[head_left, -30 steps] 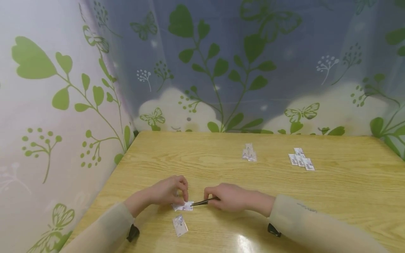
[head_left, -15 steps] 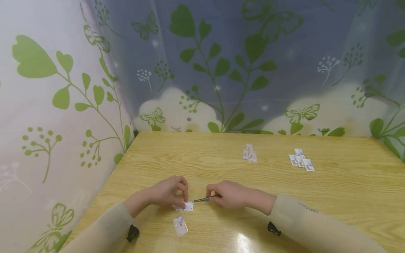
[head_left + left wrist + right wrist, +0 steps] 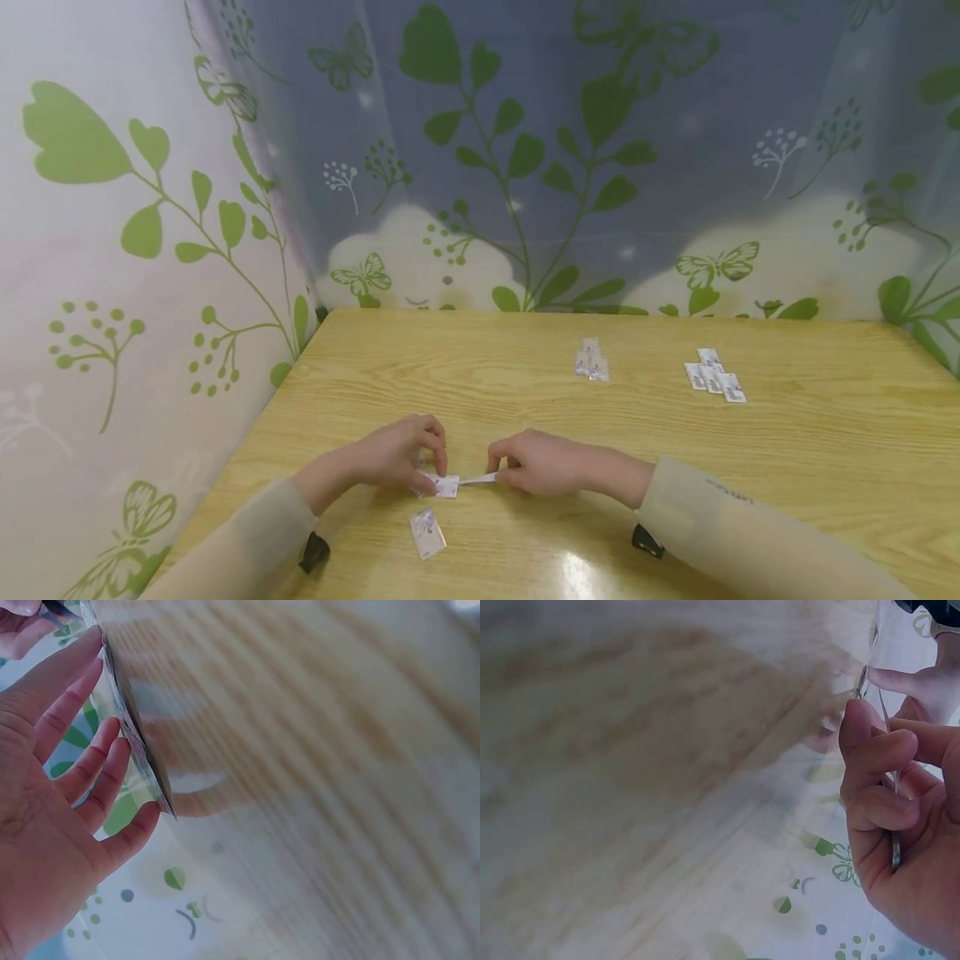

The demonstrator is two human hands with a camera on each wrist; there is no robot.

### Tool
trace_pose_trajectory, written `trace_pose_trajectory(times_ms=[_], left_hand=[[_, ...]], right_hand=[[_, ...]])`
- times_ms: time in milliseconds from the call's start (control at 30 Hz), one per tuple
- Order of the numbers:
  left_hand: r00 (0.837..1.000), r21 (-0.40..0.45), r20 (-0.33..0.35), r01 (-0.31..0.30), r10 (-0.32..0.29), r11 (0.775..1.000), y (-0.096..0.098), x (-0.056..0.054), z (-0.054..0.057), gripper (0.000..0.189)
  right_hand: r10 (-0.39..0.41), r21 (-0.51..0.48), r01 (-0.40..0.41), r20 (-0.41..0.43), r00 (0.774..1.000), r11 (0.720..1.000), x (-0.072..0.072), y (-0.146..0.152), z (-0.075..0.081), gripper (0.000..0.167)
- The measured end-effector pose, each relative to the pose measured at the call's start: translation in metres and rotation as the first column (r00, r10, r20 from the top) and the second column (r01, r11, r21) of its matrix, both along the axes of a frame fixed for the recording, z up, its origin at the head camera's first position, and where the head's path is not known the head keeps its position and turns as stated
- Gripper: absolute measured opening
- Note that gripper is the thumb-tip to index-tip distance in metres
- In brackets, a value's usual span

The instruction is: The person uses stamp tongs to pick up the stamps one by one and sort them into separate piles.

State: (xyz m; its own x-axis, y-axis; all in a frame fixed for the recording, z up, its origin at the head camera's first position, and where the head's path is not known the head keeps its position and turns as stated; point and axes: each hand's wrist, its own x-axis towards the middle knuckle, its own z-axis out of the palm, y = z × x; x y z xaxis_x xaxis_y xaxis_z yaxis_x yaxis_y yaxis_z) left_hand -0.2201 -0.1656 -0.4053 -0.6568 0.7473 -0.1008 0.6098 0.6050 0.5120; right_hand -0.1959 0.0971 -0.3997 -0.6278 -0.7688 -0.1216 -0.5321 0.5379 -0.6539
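Note:
My left hand (image 3: 397, 454) rests over small flat printed packets (image 3: 447, 487) lying on the table, left of centre in the head view. Its fingertips touch a thin packet (image 3: 135, 727) along its edge in the left wrist view, with the fingers fairly straight. My right hand (image 3: 547, 462) holds slim metal tweezers (image 3: 478, 479), whose tips meet the right edge of those packets. In the right wrist view the fingers curl round the tweezers (image 3: 895, 851). Just in front lies a single packet (image 3: 427, 533). The left hand partly hides the packets beneath it.
Overlapping packets (image 3: 591, 362) lie in a small cluster toward the back of the wooden table (image 3: 825, 450). Farther right is another cluster of several white packets (image 3: 712, 379). A patterned cloth (image 3: 480, 167) hangs behind the table and along its left side.
The tweezers' tips have drawn back from on top of the packets to their right edge, and the right hand has turned slightly. My left hand has hardly moved; the other packets stay put.

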Motion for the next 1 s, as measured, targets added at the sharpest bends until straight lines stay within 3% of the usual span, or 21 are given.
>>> trace_pose_trajectory(times_ms=[133,333,467,733,1000], left_hand=[[1.000,-0.012,-0.006,-0.001,0.001,1.000,0.000,0.000,0.000,0.018],[1.000,-0.016,0.005,0.001,-0.001,1.000,0.000,-0.001,0.000,0.018],[1.000,-0.014,-0.002,0.009,-0.009,1.000,0.000,-0.002,-0.001,0.019],[1.000,-0.012,0.004,0.025,-0.025,1.000,-0.002,-0.003,-0.002,0.018],[0.999,-0.013,0.007,0.037,-0.037,0.999,-0.002,-0.003,-0.001,0.018]], right_hand=[[0.019,-0.008,-0.019,-0.023,1.000,1.000,0.001,-0.002,0.000,0.007],[0.016,0.009,-0.015,-0.176,0.984,1.000,0.002,-0.003,-0.002,0.007],[0.023,0.008,-0.022,-0.231,0.973,1.000,0.001,-0.004,-0.004,0.008],[0.030,0.006,-0.030,-0.258,0.966,1.000,0.001,0.002,-0.003,0.007],[0.030,-0.005,-0.032,-0.226,0.974,0.999,-0.001,0.035,0.011,0.008]])
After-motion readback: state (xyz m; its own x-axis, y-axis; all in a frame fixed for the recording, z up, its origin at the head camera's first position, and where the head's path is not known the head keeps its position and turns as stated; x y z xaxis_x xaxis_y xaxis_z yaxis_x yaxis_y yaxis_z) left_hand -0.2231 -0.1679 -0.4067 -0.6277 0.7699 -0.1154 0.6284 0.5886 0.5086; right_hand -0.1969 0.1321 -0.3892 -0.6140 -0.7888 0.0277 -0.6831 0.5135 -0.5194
